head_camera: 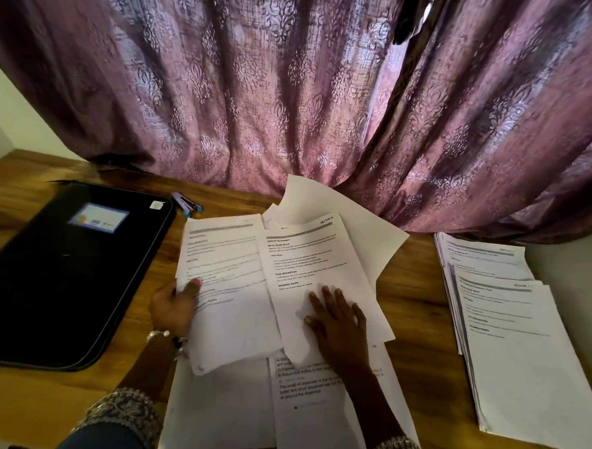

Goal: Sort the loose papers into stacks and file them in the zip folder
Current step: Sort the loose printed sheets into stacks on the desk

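Note:
Loose printed papers [286,258] lie fanned out in the middle of the wooden table [413,316]. My left hand [174,303] pinches the left edge of one printed sheet [224,265], thumb on top. My right hand [337,322] lies flat with straight fingers on another sheet [306,255] headed with a section title. More sheets [312,407] lie under my forearms near the front edge. A sorted stack of papers [508,331] sits at the right. The black zip folder [62,270] lies closed at the left.
A purple patterned curtain [295,87] hangs right behind the table and touches the back sheets. A small stapler-like object [186,203] lies between the folder and the papers. The table's right edge runs beside the sorted stack.

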